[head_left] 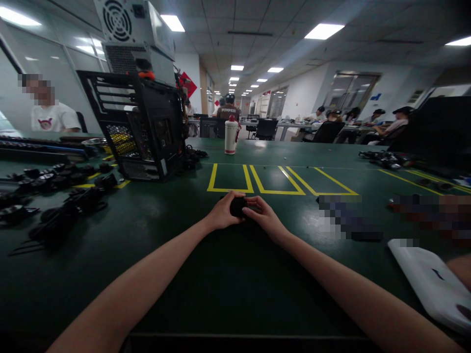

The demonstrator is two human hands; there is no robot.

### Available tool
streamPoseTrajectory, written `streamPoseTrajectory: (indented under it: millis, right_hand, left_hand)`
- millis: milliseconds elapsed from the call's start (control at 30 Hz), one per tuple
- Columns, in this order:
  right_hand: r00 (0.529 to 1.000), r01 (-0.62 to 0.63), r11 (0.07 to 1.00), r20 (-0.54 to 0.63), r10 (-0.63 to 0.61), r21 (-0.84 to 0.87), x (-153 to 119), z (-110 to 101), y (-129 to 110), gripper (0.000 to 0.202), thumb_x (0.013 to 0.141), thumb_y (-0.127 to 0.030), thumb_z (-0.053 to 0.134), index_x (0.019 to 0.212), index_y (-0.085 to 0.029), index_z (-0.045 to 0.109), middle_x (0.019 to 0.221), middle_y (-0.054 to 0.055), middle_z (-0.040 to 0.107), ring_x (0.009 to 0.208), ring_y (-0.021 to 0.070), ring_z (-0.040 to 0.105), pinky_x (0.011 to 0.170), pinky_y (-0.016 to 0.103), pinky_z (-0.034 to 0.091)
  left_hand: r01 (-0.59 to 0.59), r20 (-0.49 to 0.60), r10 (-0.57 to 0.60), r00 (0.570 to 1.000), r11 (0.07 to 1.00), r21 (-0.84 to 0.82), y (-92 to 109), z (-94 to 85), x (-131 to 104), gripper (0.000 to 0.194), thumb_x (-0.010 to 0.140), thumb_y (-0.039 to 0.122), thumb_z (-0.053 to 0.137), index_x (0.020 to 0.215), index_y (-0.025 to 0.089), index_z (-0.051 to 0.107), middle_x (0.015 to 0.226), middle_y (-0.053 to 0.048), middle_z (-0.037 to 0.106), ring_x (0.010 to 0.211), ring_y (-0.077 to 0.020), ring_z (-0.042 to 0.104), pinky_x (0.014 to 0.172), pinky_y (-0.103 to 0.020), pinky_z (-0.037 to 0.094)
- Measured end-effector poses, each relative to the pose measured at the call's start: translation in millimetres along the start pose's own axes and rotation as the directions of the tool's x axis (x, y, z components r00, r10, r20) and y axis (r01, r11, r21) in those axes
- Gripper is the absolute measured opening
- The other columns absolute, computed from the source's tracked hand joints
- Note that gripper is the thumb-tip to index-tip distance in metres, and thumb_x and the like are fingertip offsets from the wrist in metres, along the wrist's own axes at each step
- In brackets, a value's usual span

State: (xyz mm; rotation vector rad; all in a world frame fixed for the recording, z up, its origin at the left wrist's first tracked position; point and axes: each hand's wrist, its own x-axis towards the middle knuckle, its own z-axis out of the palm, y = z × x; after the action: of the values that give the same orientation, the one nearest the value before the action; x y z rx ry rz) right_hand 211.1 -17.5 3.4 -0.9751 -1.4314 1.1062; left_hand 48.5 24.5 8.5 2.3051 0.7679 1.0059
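Both my hands meet over the green table, just in front of the yellow tape frames. Between them is a small, dark, rounded bundle (238,207) that looks like a coiled black cable; its details are too dark to make out. My left hand (225,211) wraps round its left side, thumb and fingers closed on it. From the right, my right hand (263,214) pinches the bundle's edge with thumb and bent fingers. The fingers partly cover the bundle.
Coiled black cables (69,211) lie at the left. Behind them stands an open black computer case (147,127) with a grey unit on top. Yellow tape frames (253,190) and a white bottle (231,137) are ahead. A white case (427,279) lies at the right, beside another person's arm.
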Motion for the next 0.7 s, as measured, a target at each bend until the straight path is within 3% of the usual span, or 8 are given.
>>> streamPoseTrajectory:
  millis: [167,267,500,700]
  right_hand:
    - [0.998,-0.013,1.0,-0.065,0.012,-0.027,3,4,-1,0.026,0.07,-0.029,0.061,0.094,-0.021,0.054,0.097,0.002,0.056,0.091,0.0162,0.055,0.083,0.033,0.044]
    - [0.999,-0.029,0.998,-0.016,0.029,-0.053,2,7,-3,0.032,0.068,-0.027,0.062,0.098,-0.019,0.054,0.102,0.005,0.056,0.095,0.0176,0.055,0.086,0.035,0.043]
    - [0.99,0.075,0.996,0.126,-0.068,-0.047,-4,16,-1,0.034,0.065,-0.021,0.066,0.094,-0.022,0.049,0.097,0.001,0.054,0.094,0.0171,0.056,0.083,0.035,0.046]
    - [0.994,0.102,0.991,0.058,-0.098,-0.084,-2,17,-2,0.021,0.072,-0.026,0.06,0.091,-0.021,0.052,0.095,0.002,0.055,0.095,0.0166,0.055,0.086,0.037,0.044]
  left_hand:
    - [0.009,-0.011,-0.009,1.0,1.0,0.019,1,-0.3,-2,0.063,0.055,0.02,0.071,0.111,0.023,0.042,0.116,-0.005,0.052,0.106,-0.0231,0.05,0.092,-0.038,0.039]
    - [0.013,-0.016,-0.013,1.0,1.0,0.025,5,-4.7,-9,0.062,0.056,0.02,0.071,0.111,0.023,0.042,0.115,-0.005,0.052,0.104,-0.0229,0.051,0.089,-0.037,0.04]
    - [0.027,-0.041,-0.025,0.999,0.999,0.044,13,-16.8,-26,0.061,0.057,0.017,0.069,0.111,0.023,0.043,0.113,-0.005,0.052,0.104,-0.0231,0.051,0.09,-0.038,0.039]
    - [0.02,-0.035,-0.018,0.999,0.999,0.035,10,-16.7,-25,0.059,0.058,0.02,0.07,0.11,0.022,0.043,0.114,-0.006,0.051,0.106,-0.0237,0.05,0.091,-0.039,0.038]
